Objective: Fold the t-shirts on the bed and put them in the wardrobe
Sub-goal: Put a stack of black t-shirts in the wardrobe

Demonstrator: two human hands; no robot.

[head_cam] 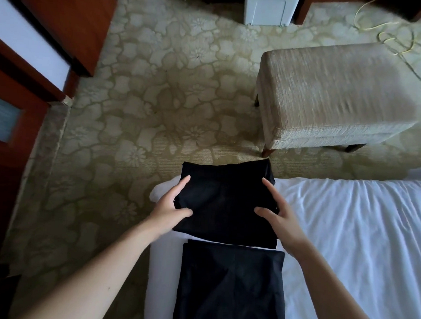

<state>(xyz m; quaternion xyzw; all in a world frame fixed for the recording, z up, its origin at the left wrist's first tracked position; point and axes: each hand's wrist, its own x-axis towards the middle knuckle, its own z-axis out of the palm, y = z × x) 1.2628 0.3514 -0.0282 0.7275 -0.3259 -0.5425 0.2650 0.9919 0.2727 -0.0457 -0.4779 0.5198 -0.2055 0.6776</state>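
A folded black t-shirt (224,202) is at the corner of the white bed (360,230), partly over the bed's edge. My left hand (169,208) holds its left edge, thumb and forefinger on top and the other fingers hidden beneath. My right hand (282,218) holds the right edge the same way. I cannot tell whether the shirt rests on the bed or is lifted. A second black t-shirt (231,288) lies flat on the bed just nearer to me, touched by neither hand. The red-brown wooden wardrobe (21,128) stands at the left.
A beige upholstered bench (331,97) stands on the patterned carpet (146,106) beyond the bed corner. A white plastic bin (268,7) is at the far side, with a yellow cable (394,40) lying to its right. Open carpet lies between bed and wardrobe.
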